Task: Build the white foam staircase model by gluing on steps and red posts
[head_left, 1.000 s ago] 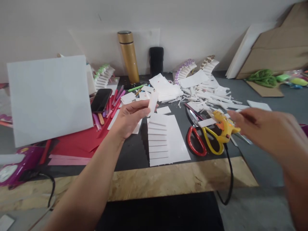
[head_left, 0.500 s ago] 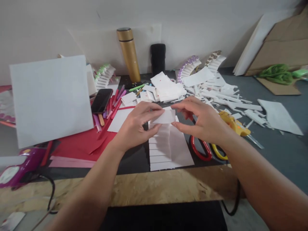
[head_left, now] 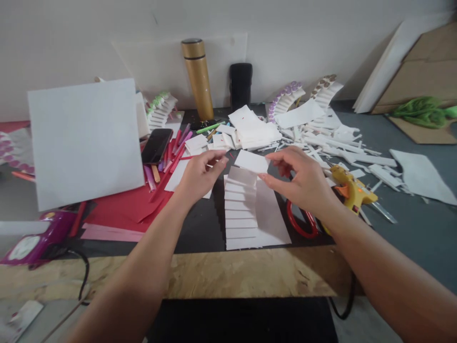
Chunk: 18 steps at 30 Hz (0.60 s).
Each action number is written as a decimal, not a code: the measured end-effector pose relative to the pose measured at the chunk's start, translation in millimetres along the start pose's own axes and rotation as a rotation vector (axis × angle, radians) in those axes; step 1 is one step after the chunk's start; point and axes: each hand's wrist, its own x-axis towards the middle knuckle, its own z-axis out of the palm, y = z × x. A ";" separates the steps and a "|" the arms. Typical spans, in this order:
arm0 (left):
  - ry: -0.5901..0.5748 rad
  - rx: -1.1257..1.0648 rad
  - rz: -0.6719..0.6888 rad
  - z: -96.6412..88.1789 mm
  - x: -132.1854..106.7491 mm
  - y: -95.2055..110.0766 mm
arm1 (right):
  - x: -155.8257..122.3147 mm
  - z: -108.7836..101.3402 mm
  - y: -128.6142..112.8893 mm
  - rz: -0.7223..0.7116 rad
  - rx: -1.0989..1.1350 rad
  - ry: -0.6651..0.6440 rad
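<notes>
1. My left hand (head_left: 202, 177): left of the top strip (head_left: 243, 176) and apart from it; thumb and fingertips stand slightly parted, nothing visible between them.
2. My right hand (head_left: 302, 178): thumb and forefinger spread. The thumb tip lies at the top strip's right end, the forefinger tip beside the right edge of a loose white card (head_left: 252, 161); whether either touches, I cannot tell.
3. The white strips (head_left: 241, 207): set in a stepped row along the left part of a white sheet (head_left: 273, 219), which lies flat on the table (head_left: 200, 228). The row runs between my hands, its far end nearest my fingertips.
4. Handling, as I judge it: strips very light, fairly stiff, smooth, easily creased or knocked askew; sheet likewise light and apt to slide.
5. Hold, as I judge it: a strip by its two short ends, lightly, between thumb and forefinger; the sheet by its bare right part.
6. Beside my right hand: red-handled scissors (head_left: 291, 221) and a yellow glue gun (head_left: 352, 190).
</notes>
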 end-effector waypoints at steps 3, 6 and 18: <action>-0.065 -0.090 -0.172 5.5 -0.6 -0.1 | -1.0 6.5 1.7 0.005 0.018 -0.032; -0.058 -0.196 -0.252 10.9 -2.7 2.5 | -1.5 9.9 2.7 0.021 0.036 -0.061; -0.069 -0.192 -0.436 13.1 -6.0 4.5 | -3.3 12.2 5.7 0.019 0.028 -0.086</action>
